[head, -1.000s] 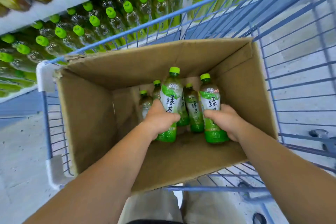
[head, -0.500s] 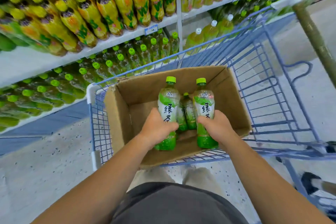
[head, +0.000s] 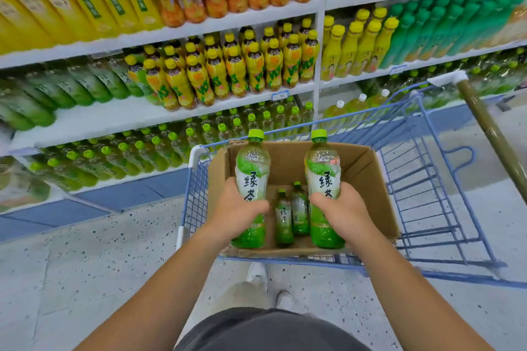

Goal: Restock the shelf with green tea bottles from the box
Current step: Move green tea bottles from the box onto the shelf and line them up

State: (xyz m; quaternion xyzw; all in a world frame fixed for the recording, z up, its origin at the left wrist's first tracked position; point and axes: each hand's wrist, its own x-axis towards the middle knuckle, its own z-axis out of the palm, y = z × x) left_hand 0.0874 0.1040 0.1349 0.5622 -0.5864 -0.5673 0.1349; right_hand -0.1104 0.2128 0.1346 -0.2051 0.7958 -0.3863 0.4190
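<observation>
While the left hand [head: 239,214] is clasping one green tea bottle [head: 252,168] and the right hand [head: 342,211] is clasping a second bottle [head: 323,168], both upright just above the box [head: 368,179] in the cart [head: 196,155], restocking is looking partway done: two spare bottles [head: 291,214] are standing inside the box. Bottom shelf [head: 128,179] is looking crowded with green caps, so free slots are proving hard to spot. Cart rim and the shelf board above [head: 114,120] are bounding the path; floor leftward is giving room.

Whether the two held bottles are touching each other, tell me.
Apart. The head view shows the cardboard box plainly visible between the left bottle and the right bottle.
</observation>
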